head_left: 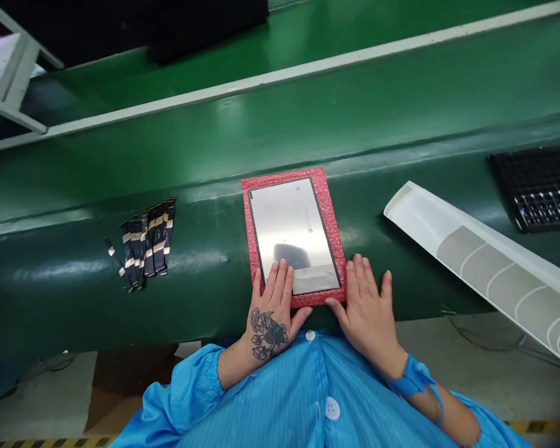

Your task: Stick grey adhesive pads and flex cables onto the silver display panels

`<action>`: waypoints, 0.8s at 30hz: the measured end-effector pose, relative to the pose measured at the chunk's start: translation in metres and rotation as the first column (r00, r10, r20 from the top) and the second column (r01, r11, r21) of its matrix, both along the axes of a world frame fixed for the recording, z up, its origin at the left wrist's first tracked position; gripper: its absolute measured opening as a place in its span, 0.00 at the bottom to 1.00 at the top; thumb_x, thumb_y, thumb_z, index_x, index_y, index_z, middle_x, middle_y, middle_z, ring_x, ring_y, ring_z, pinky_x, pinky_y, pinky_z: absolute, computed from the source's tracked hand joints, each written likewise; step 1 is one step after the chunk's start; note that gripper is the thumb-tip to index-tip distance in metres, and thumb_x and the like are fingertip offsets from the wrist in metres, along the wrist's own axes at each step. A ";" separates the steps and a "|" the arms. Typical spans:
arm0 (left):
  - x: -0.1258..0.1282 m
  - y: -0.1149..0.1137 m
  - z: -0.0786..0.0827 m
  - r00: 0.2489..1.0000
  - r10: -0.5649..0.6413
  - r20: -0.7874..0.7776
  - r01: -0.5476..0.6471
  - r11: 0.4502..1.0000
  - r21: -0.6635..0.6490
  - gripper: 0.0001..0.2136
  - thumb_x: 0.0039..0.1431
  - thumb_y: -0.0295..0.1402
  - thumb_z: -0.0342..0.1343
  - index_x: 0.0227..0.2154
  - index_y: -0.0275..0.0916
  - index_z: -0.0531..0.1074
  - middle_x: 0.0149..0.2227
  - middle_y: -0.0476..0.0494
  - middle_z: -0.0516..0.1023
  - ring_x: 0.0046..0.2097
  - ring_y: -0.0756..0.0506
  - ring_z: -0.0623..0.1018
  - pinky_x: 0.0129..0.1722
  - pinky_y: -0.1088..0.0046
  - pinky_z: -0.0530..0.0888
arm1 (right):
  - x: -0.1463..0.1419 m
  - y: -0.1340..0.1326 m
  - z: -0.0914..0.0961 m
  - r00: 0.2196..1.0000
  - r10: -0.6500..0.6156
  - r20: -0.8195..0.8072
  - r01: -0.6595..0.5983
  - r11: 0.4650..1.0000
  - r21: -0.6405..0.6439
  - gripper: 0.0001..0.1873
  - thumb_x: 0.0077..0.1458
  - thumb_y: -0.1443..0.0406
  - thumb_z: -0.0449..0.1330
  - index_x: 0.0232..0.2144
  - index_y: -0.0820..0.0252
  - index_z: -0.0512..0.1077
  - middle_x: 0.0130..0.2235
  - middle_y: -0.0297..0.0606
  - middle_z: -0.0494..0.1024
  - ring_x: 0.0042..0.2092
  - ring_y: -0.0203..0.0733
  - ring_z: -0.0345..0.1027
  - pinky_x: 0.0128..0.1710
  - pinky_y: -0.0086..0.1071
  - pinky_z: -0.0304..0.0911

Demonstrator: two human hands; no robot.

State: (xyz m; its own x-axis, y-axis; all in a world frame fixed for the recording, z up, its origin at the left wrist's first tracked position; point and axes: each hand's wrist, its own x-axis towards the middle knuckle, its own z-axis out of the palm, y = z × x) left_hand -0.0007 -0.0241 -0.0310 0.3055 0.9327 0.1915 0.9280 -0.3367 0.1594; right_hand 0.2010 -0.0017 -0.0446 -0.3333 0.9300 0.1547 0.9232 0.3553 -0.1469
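A flat silver display panel [284, 211] with a thin dark border lies on a red bubble-wrap sheet [330, 214], in the middle of the green bench. My left hand [270, 311] rests flat, fingers stretched out over the panel's lower left corner. To the right, my right hand [368, 305] lies flat with its fingers spread, by the lower right edge of the red sheet. Neither hand grips anything. A paler rectangular strip shows along the panel's lower edge, and small printed marks are on its upper right part.
Several dark flex cables [149, 242] lie in a bunch on the left of the bench [205, 249]. At right, a long white curved shade [485, 267] sticks out past the front edge. Beyond it sits a black gridded tray [546, 199]. A pale rail [280, 78] runs along the back.
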 end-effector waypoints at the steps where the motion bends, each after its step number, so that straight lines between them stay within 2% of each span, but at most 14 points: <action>1: -0.001 -0.001 -0.001 1.000 0.028 0.009 -0.028 1.000 0.001 0.38 0.64 0.50 0.45 0.65 0.21 0.46 0.63 0.22 0.61 0.66 0.32 0.59 0.65 0.52 0.47 | 0.006 0.002 -0.001 0.999 -0.042 0.001 0.042 0.999 0.007 0.42 0.65 0.49 0.39 0.68 0.72 0.30 0.68 0.61 0.48 0.67 0.63 0.46 0.62 0.65 0.40; 3: -0.005 -0.004 -0.004 0.996 0.073 0.044 -0.073 0.997 -0.006 0.43 0.62 0.53 0.45 0.66 0.21 0.42 0.64 0.20 0.59 0.67 0.31 0.56 0.65 0.51 0.50 | 0.019 0.011 -0.003 0.994 -0.106 -0.039 0.107 0.993 0.038 0.39 0.66 0.51 0.39 0.68 0.70 0.30 0.69 0.60 0.44 0.68 0.65 0.43 0.61 0.66 0.43; 6: -0.021 -0.007 -0.005 0.983 0.133 0.130 -0.127 0.990 -0.053 0.44 0.61 0.55 0.44 0.67 0.25 0.37 0.65 0.21 0.55 0.68 0.32 0.52 0.64 0.47 0.51 | 0.031 0.033 0.002 0.979 -0.104 -0.175 0.118 0.991 0.068 0.33 0.68 0.57 0.38 0.69 0.63 0.33 0.70 0.52 0.43 0.69 0.59 0.41 0.62 0.62 0.47; 8: -0.039 -0.009 -0.004 0.967 0.179 0.182 -0.166 0.983 -0.083 0.43 0.62 0.55 0.45 0.68 0.30 0.36 0.67 0.23 0.53 0.69 0.32 0.50 0.64 0.45 0.52 | 0.024 0.049 0.008 0.970 -0.035 -0.241 0.051 0.997 0.061 0.31 0.68 0.60 0.39 0.69 0.59 0.36 0.70 0.47 0.45 0.69 0.54 0.42 0.63 0.55 0.51; 10: -0.061 -0.009 -0.001 0.946 0.244 0.214 -0.229 0.969 -0.091 0.40 0.63 0.52 0.46 0.68 0.34 0.37 0.67 0.25 0.51 0.69 0.32 0.49 0.64 0.45 0.54 | 0.004 0.060 0.014 0.966 0.076 -0.249 -0.064 0.996 0.057 0.31 0.68 0.62 0.42 0.69 0.59 0.39 0.69 0.46 0.50 0.69 0.51 0.44 0.63 0.51 0.52; 14: -0.112 -0.008 0.009 0.876 0.424 0.229 -0.422 0.904 -0.060 0.30 0.65 0.44 0.48 0.66 0.42 0.48 0.67 0.33 0.55 0.68 0.35 0.54 0.63 0.50 0.60 | -0.049 0.062 0.015 0.939 0.325 -0.116 -0.320 0.946 0.060 0.30 0.67 0.62 0.44 0.68 0.62 0.44 0.64 0.51 0.61 0.66 0.54 0.52 0.63 0.57 0.48; 17: -0.146 -0.005 0.017 0.821 0.526 0.222 -0.541 0.841 0.010 0.24 0.65 0.41 0.49 0.63 0.43 0.58 0.64 0.36 0.61 0.66 0.38 0.59 0.63 0.55 0.63 | -0.070 0.054 0.011 0.919 0.389 -0.065 -0.380 0.918 0.113 0.32 0.67 0.62 0.43 0.68 0.66 0.42 0.62 0.55 0.64 0.64 0.57 0.56 0.62 0.61 0.45; 21: -0.190 0.004 0.020 0.765 0.612 0.199 -0.639 0.761 0.112 0.19 0.64 0.39 0.50 0.56 0.40 0.66 0.61 0.36 0.67 0.64 0.38 0.64 0.62 0.55 0.64 | -0.071 0.053 0.007 0.902 0.420 -0.097 -0.403 0.902 0.156 0.35 0.66 0.56 0.39 0.68 0.69 0.37 0.63 0.61 0.60 0.66 0.63 0.49 0.61 0.65 0.44; 24: -0.220 0.015 0.022 0.695 0.697 0.177 -0.716 0.692 0.090 0.15 0.63 0.36 0.51 0.50 0.39 0.71 0.55 0.36 0.73 0.58 0.39 0.71 0.59 0.57 0.68 | -0.070 0.056 0.007 0.893 0.435 -0.117 -0.415 0.896 0.159 0.36 0.65 0.54 0.36 0.68 0.68 0.37 0.65 0.63 0.56 0.68 0.66 0.39 0.59 0.69 0.43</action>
